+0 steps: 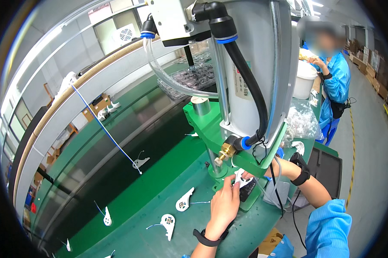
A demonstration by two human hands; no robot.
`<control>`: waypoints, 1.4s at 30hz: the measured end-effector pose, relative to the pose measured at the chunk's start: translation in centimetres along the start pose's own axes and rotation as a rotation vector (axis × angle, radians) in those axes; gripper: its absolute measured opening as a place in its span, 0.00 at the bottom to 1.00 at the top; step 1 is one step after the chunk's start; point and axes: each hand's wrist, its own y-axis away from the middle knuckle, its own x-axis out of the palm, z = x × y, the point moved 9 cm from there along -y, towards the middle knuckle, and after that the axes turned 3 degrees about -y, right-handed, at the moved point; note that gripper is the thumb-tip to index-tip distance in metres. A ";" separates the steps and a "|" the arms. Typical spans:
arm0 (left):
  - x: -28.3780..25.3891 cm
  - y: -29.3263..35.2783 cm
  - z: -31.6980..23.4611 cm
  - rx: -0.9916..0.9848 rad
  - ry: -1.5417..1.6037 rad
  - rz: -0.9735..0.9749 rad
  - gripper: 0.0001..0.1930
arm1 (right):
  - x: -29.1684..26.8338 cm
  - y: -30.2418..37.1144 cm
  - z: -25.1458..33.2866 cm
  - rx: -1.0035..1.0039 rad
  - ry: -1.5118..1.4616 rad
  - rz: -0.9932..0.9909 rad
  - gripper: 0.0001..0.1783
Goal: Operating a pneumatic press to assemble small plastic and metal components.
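My left hand (pixel 225 201) pinches a white plastic part (pixel 243 178) at the base of a green bench press (pixel 250 163). This part looks like the small teardrop-shaped housings lying on the bench. My right hand (pixel 282 169) reaches in from the right behind the press frame. Its fingers are mostly hidden, so its grip does not show. A brass fitting (pixel 223 155) with black tubing sits just above my hands. On the green bench left of my left hand lie two white housings with thin wires, one housing (pixel 185 199) nearer the press and another housing (pixel 168 225) closer to me.
The press's grey cylinder (pixel 254 69) rises in front of me. A dark green belt (pixel 129 189) alongside carries several wired white parts. At the right stand a plastic bag (pixel 301 120), a white bucket (pixel 305 79) and a co-worker in blue (pixel 338 77). Cables (pixel 295 215) hang below.
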 end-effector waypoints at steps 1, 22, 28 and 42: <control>0.1 0.0 0.0 0.000 0.001 0.002 0.13 | -0.1 -0.1 0.5 -0.052 0.126 -0.029 0.17; 0.4 0.3 0.4 -0.101 0.036 0.083 0.12 | -3.4 5.2 -3.9 0.089 1.043 -0.514 0.13; 0.9 0.4 -0.4 -0.076 -0.025 0.126 0.13 | -3.1 2.2 -8.7 -0.012 0.794 -0.357 0.13; 0.3 0.1 1.0 -0.053 0.350 -0.048 0.13 | -2.3 1.7 -6.4 -0.100 0.873 -0.485 0.04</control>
